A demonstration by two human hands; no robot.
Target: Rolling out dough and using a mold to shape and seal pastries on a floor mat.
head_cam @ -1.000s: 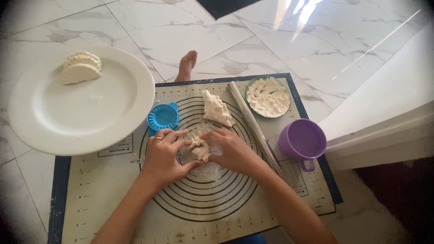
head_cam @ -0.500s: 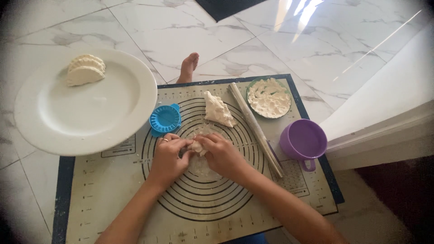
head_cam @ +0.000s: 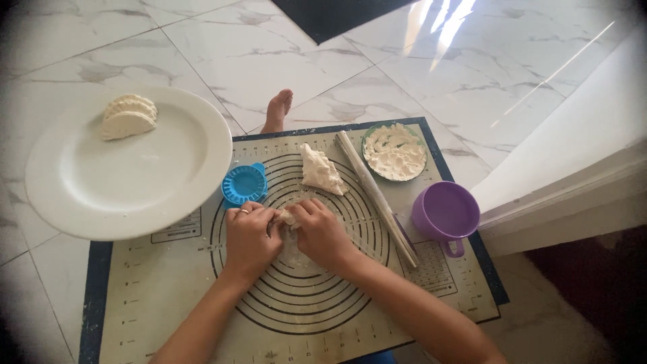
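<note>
Seen from above, a person works on a pastry mat point(head_cam: 168, 296) printed with dark concentric rings, spread on a white marble floor point(head_cam: 283, 54). Both hands meet near the middle of the rings. The left hand point(head_cam: 251, 241), a ring on one finger, and the right hand point(head_cam: 322, 232) curl their fingers inward around a small dough piece point(head_cam: 288, 217), pinched between the fingertips of both, so each hand grips the same lump from its own side. Only a pale sliver of the dough shows between the knuckles; the rest is hidden by the fingers. Just beyond the left fingertips sits a round blue dumpling press point(head_cam: 244, 184). Just beyond the right fingertips lies a larger dough lump point(head_cam: 319, 170), apart from the hands. To the outside of the right hand a slim rolling pin point(head_cam: 375, 195) lies slantwise across the mat. Past the pin, farther from the fingers, stands a green-rimmed bowl point(head_cam: 395, 152) of white filling, and nearer the wrist side a purple cup point(head_cam: 445, 212) with its handle toward the viewer. Well to the outside of the left hand a big white plate point(head_cam: 128, 182) overlaps the mat's edge, with two folded dumplings point(head_cam: 127, 116) at its far rim. A bare foot point(head_cam: 277, 110) rests on the floor beyond the mat.
</note>
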